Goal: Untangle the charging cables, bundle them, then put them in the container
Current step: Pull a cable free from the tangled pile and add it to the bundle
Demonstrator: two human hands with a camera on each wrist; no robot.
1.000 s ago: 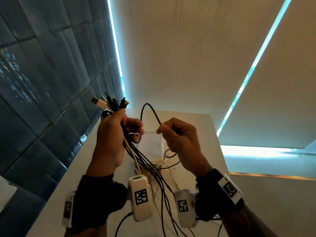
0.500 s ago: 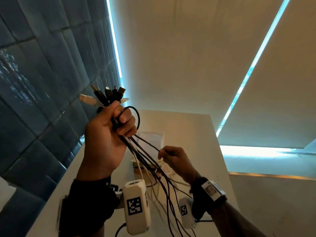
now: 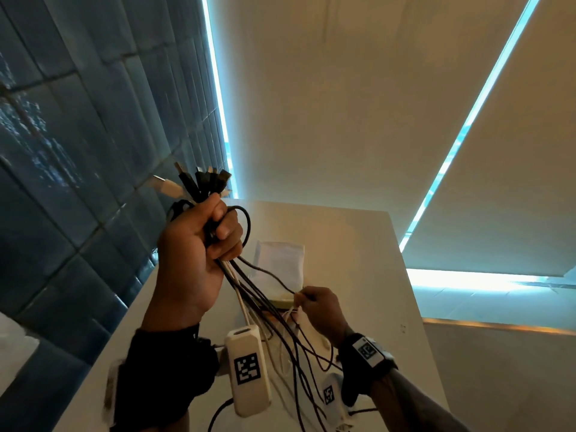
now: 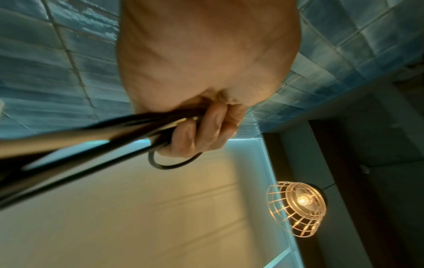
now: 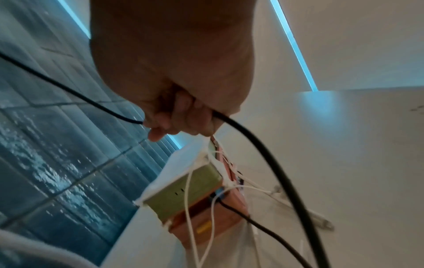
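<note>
Several black and white charging cables (image 3: 265,307) fisted in left hand (image 3: 193,254), one black cable (image 5: 263,154) pinched by right hand (image 3: 321,304), square-patterned wrist tags (image 3: 247,367), no legible writing.

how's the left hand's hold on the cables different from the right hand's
The left hand is raised high, fist wrapped round the whole cable bundle just below the plugs; the right hand sits lower, near the table, pinching a single black cable between its fingertips. Both hold cables off the table.

Black wristbands (image 3: 165,366), white tagged cameras (image 3: 247,369)
</note>
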